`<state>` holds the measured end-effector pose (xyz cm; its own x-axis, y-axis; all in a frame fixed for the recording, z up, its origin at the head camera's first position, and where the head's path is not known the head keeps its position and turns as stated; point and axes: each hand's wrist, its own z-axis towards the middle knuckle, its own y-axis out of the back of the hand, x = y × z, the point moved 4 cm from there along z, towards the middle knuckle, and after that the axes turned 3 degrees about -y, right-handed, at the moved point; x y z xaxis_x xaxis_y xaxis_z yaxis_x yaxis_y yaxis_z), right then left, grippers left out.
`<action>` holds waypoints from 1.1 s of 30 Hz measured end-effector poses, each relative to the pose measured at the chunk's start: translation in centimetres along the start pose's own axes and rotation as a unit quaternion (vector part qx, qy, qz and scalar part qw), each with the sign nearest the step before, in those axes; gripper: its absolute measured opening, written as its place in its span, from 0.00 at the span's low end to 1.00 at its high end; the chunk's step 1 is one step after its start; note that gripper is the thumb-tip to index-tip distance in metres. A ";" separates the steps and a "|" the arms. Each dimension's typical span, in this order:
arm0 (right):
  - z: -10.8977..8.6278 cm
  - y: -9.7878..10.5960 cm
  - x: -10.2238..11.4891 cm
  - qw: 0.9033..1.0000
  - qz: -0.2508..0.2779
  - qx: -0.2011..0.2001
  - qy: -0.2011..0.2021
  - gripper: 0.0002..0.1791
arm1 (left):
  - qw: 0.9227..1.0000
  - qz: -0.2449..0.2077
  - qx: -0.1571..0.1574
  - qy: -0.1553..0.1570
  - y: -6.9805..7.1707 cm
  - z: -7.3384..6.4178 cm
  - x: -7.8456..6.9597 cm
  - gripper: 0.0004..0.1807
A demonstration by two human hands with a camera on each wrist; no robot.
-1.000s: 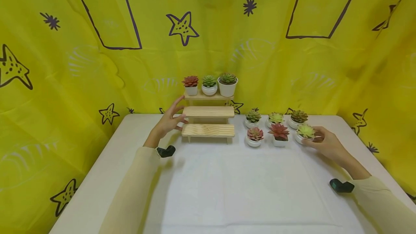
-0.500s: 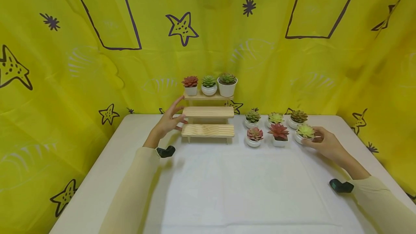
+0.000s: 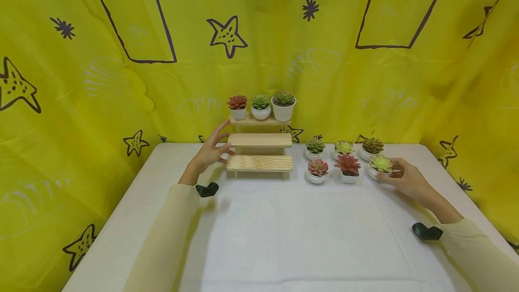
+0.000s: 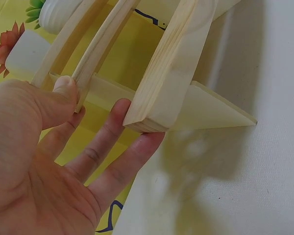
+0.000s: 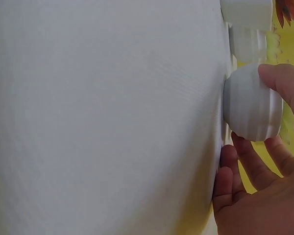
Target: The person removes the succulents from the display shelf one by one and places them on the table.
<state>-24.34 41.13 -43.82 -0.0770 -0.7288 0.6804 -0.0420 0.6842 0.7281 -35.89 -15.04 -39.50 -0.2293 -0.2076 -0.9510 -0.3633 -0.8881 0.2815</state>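
Observation:
My left hand [image 3: 207, 153] holds the left end of a three-tier wooden stand [image 3: 259, 139]. In the left wrist view the thumb lies on the middle tier's edge, and fingertips touch the end of the lowest tier [image 4: 161, 73]. On the top tier stand a red succulent [image 3: 237, 102], a green one [image 3: 260, 102] and a larger green one [image 3: 284, 99], all in white pots. My right hand [image 3: 410, 181] grips a yellow-green potted succulent [image 3: 381, 165] at the right of the group. Its round white pot [image 5: 255, 105] sits between thumb and fingers, its base right at the tabletop.
Right of the stand, several potted succulents form two rows: pink [image 3: 318, 168] and dark red [image 3: 348, 166] in front; green [image 3: 315, 145], yellow-green [image 3: 344, 148] and brownish green [image 3: 372, 146] behind. A yellow patterned curtain [image 3: 259, 71] hangs behind the white table [image 3: 324, 238].

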 end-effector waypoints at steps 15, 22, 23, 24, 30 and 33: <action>0.5 1.7 0.7 0.998 -0.013 0.050 0.019 0.48 | 1.000 -0.007 0.010 -0.010 0.0 -0.1 0.1 0.41; 0.4 2.9 1.6 0.996 -0.022 0.073 0.050 0.49 | 1.000 -0.008 0.009 -0.008 0.1 0.0 0.2 0.41; 0.3 3.1 1.8 0.995 -0.023 0.075 0.055 0.48 | 1.000 -0.008 0.009 -0.008 0.1 0.0 0.2 0.41; 0.3 3.3 2.0 0.995 -0.025 0.075 0.060 0.48 | 1.000 -0.007 0.009 -0.008 0.1 0.0 0.2 0.41; 0.2 4.6 3.6 0.994 -0.041 0.055 0.089 0.46 | 1.000 -0.008 0.010 -0.007 0.1 -0.1 0.1 0.41; 0.3 5.0 4.4 0.993 -0.043 0.054 0.092 0.46 | 1.000 -0.009 0.010 -0.005 0.0 -0.1 0.1 0.41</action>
<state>-25.16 41.34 -37.19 0.1138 -0.7712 0.6263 -0.1470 0.6104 0.7783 -35.80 -15.14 -39.63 -0.2321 -0.1864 -0.9547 -0.3854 -0.8835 0.2662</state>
